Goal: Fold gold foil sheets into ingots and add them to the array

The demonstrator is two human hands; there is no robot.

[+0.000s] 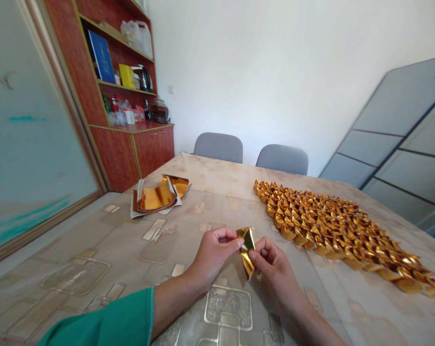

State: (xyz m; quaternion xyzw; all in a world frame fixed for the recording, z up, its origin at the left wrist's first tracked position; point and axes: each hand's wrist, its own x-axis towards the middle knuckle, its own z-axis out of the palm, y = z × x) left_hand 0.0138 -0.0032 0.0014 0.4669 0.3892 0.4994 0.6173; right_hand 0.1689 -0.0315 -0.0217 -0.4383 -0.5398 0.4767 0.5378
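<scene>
A folded piece of gold foil paper [246,242] is held upright above the near middle of the desk [206,166], between the person's two hands. The left hand [212,252] pinches its upper left side, thumb and fingers closed on the foil; the right hand [275,264] grips its right edge a little lower, its fingers closed on it too. A green sleeve [112,319] covers the left forearm.

Near the hands, to the right, many folded gold pieces [325,226] stand packed in close rows reaching toward the desk's right edge. Farther off to the left lies a loose stack of gold and white sheets [155,197], some curling upward. A patterned covering [127,254] spreads under the hands.

Beyond the far edge are two grey chairs [218,146], and at the back left a reddish cabinet [114,146] carries a blue folder [102,56], a dark kettle [144,79] and bottles.
</scene>
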